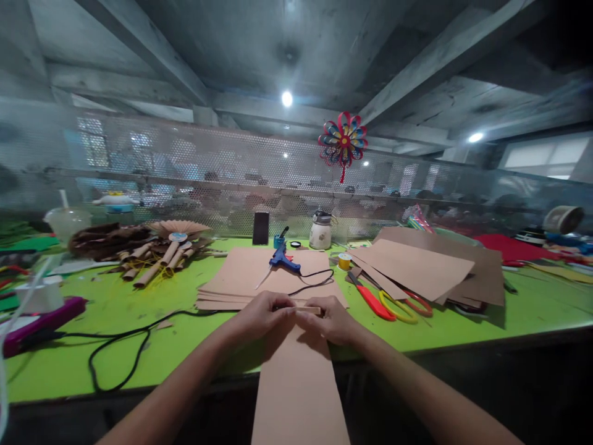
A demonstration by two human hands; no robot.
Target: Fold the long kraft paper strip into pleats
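Note:
A long brown kraft paper strip (299,395) runs from the table edge down toward me, its far end folded over into a narrow flat band. My left hand (264,316) is closed on the left side of that fold, thumb on the near face. On the right side my right hand (336,320) pinches the same fold, its thumb close to the left one. Just beyond the hands lies a stack of brown paper sheets (231,278), with a blue glue gun (285,259) resting on top. The fingertips behind the fold are partly hidden.
Scissors with yellow handles (393,309) and a red-handled tool (373,300) lie right of the stack, before more brown sheets (417,266). A black cable (120,337) loops across the left, near a purple power strip (69,312). Rolled paper tubes (155,266), a phone (260,228) and a jar (320,232) stand farther back.

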